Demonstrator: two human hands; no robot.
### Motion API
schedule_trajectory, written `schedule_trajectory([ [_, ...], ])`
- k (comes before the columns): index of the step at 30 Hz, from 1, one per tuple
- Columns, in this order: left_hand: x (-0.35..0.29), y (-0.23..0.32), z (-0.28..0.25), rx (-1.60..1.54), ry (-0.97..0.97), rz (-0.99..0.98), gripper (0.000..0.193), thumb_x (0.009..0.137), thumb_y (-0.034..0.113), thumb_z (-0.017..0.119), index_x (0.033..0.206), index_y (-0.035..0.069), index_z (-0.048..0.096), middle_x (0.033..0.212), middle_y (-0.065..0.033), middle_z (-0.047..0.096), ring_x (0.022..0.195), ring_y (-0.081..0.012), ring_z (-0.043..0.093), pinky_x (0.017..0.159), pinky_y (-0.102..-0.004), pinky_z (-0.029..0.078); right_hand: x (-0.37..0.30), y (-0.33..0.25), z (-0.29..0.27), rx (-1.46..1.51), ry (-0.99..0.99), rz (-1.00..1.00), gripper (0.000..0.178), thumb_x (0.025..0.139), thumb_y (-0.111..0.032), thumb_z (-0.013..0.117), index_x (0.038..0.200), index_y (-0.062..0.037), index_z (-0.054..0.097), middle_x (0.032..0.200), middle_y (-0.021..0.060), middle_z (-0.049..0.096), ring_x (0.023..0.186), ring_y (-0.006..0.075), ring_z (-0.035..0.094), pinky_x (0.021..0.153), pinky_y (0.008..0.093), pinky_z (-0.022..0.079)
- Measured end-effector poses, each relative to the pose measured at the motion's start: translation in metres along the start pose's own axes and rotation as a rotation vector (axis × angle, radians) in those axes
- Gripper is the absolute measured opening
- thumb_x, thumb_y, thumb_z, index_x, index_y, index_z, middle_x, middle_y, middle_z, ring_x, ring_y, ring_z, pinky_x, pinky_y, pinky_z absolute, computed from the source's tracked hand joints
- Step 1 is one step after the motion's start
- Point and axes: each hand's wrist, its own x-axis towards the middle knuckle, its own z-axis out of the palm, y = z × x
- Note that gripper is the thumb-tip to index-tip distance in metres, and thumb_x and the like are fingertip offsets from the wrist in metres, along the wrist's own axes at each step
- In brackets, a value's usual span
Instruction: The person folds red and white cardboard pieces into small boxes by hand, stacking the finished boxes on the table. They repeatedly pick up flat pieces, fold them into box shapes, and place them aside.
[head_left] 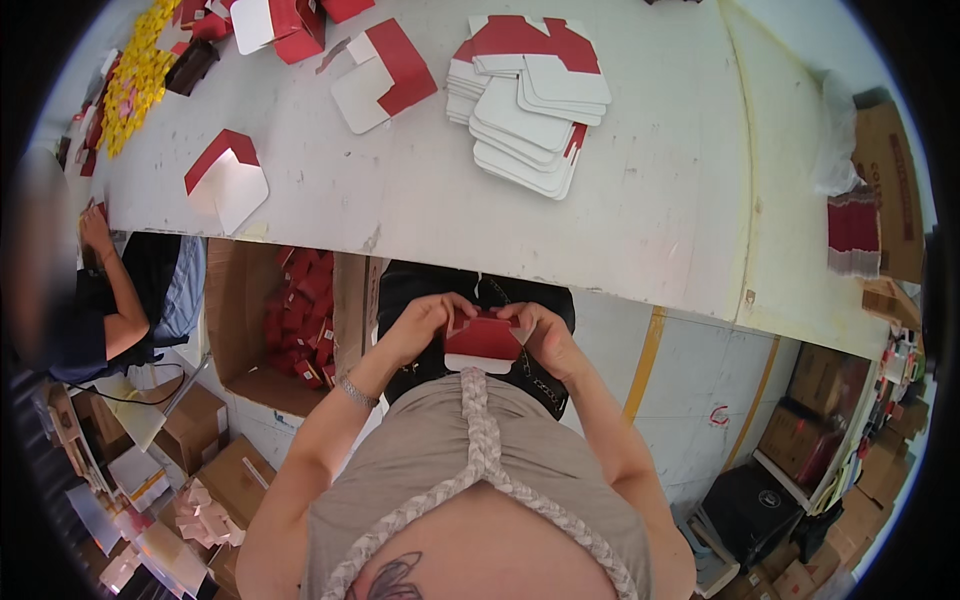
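Observation:
Over my lap, in front of the table edge, I hold a small red and white folding carton (pixel 485 340), its inside partly showing and a white flap toward me. My left hand (pixel 430 322) grips its left side with bent fingers. On the right side, my right hand (pixel 545 338) pinches the other edge, thumb and fingers closed on it. Beyond, on the table, lies a stack of flat red and white carton blanks (pixel 530 100). Two more pieces, a flat carton (pixel 390 85) and a partly folded carton (pixel 230 180), rest further left.
A white table (pixel 640 200) spans the front. Below its left part stands a cardboard box (pixel 230 330) filled with small red cartons (pixel 303 310). Yellow packets (pixel 135 80) lie far left, near a co-worker's arm (pixel 122 300). Brown boxes (pixel 800 440) are stacked at right.

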Motion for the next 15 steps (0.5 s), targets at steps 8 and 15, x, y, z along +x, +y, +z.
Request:
schedule_trajectory([
  [8, 0.015, 0.020, 0.033, 0.419, 0.242, -0.146, 0.017, 0.091, 0.015, 0.050, 0.086, 0.000, 0.057, 0.102, -0.0098, 0.059, 0.096, -0.0191, 0.057, 0.085, -0.0308, 0.045, 0.013, -0.005, 0.007, -0.052, 0.147, 0.380, 0.041, 0.081, 0.000, 0.054, 0.121, -0.0026, 0.048, 0.119, 0.0086, 0.054, 0.105, 0.0159, 0.053, 0.092, 0.0283, 0.042],
  [15, -0.019, 0.017, 0.048, 0.769, 0.223, 0.211, 0.016, 0.088, 0.011, 0.056, 0.084, -0.003, 0.060, 0.109, -0.0124, 0.056, 0.107, -0.0244, 0.054, 0.089, -0.0328, 0.042, 0.019, -0.020, 0.041, -0.389, 0.226, 0.386, 0.031, 0.085, -0.002, 0.051, 0.114, -0.0035, 0.060, 0.108, 0.0087, 0.062, 0.100, 0.0168, 0.056, 0.088, 0.0271, 0.043],
])
